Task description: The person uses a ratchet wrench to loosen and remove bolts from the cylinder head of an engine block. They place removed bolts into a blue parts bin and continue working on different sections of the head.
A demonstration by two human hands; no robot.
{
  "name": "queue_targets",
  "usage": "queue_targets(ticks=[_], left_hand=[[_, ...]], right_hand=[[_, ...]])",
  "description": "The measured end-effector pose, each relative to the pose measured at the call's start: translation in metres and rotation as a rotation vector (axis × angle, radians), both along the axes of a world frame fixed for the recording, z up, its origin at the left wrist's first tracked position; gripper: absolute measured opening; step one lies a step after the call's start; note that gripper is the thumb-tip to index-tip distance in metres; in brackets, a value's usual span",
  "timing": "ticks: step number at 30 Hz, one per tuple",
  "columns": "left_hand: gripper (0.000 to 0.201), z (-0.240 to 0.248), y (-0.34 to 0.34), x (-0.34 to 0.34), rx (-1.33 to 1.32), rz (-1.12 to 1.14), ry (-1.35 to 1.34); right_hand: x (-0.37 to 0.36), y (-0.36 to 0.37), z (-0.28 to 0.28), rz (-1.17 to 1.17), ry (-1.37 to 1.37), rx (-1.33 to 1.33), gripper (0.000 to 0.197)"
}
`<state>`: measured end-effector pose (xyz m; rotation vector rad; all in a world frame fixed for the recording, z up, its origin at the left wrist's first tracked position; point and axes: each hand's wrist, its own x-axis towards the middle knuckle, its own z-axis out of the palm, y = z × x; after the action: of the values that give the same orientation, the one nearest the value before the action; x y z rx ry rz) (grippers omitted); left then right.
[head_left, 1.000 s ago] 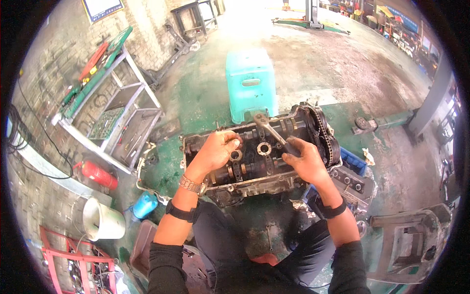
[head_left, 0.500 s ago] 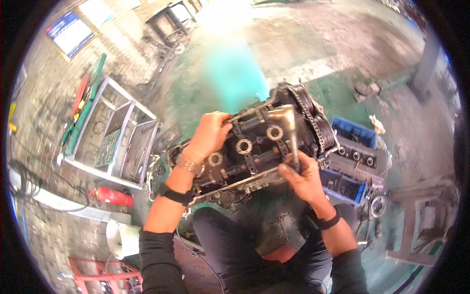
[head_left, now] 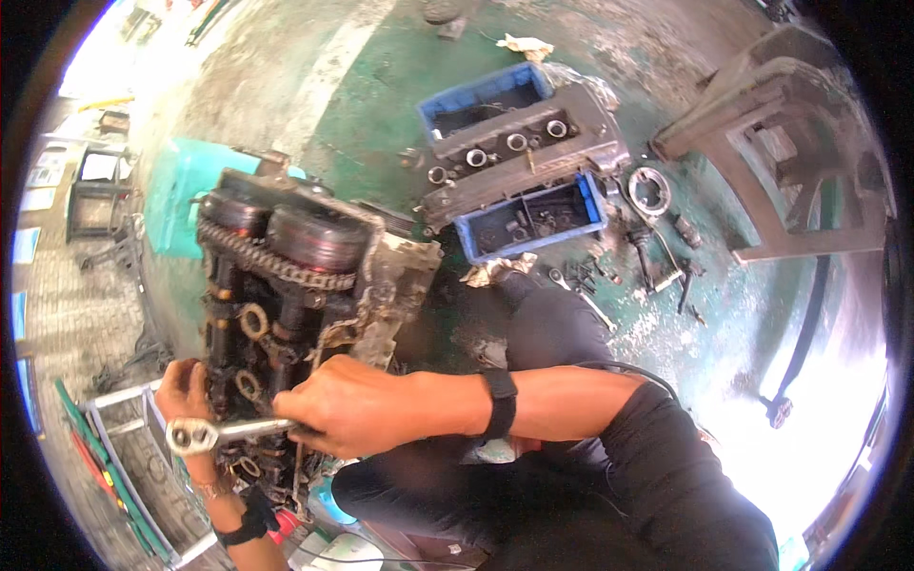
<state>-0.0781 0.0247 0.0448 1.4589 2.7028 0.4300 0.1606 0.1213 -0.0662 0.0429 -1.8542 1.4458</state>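
The engine cylinder head (head_left: pixel 276 328), dark and oily, is on the left, with a timing chain (head_left: pixel 276 265) and round sprockets (head_left: pixel 319 236) at its far end. My right hand (head_left: pixel 338 404) is wrapped round the handle of a ratchet wrench (head_left: pixel 243 431). The tool lies level above the near part of the cylinder head, its round head over my left wrist. My left hand (head_left: pixel 184 388) rests at the left edge of the cylinder head with its fingers curled. What those fingers grip is hidden.
Right of the engine, a valve cover (head_left: pixel 528 147) lies across two blue bins (head_left: pixel 533 219). A metal ring (head_left: pixel 649 192), wrench (head_left: pixel 581 297) and loose parts lie on the green floor. A grey stool (head_left: pixel 790 162) stands far right, a metal-framed cart (head_left: pixel 143 457) at lower left.
The view has turned right, so the engine now appears at the left. My right hand has brought the ratchet from the chain end to above my left wrist. My left hand stays by the engine's edge.
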Motion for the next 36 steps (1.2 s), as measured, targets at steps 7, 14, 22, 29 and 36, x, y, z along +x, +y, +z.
queue_targets(ticks=[7,14,22,29,36], left_hand=[[0.013,-0.003,0.001,-0.003,-0.172,-0.044,0.267],[0.024,-0.013,-0.006,-0.009,-0.187,-0.154,0.564],[0.034,-0.014,-0.006,-0.024,-0.186,-0.147,0.52],[0.038,-0.003,-0.006,-0.04,-0.316,0.022,0.254],[0.04,-0.01,-0.019,-0.04,-0.119,-0.093,0.3]], right_hand=[[0.003,-0.003,-0.006,0.046,-0.03,0.016,0.014],[0.009,0.002,-0.002,0.047,-0.064,-0.012,0.013],[0.008,0.002,0.0,0.037,-0.067,-0.054,0.014],[0.009,0.003,0.001,-0.001,-0.046,-0.045,0.013],[0.008,0.002,0.002,0.011,-0.068,-0.058,0.012]])
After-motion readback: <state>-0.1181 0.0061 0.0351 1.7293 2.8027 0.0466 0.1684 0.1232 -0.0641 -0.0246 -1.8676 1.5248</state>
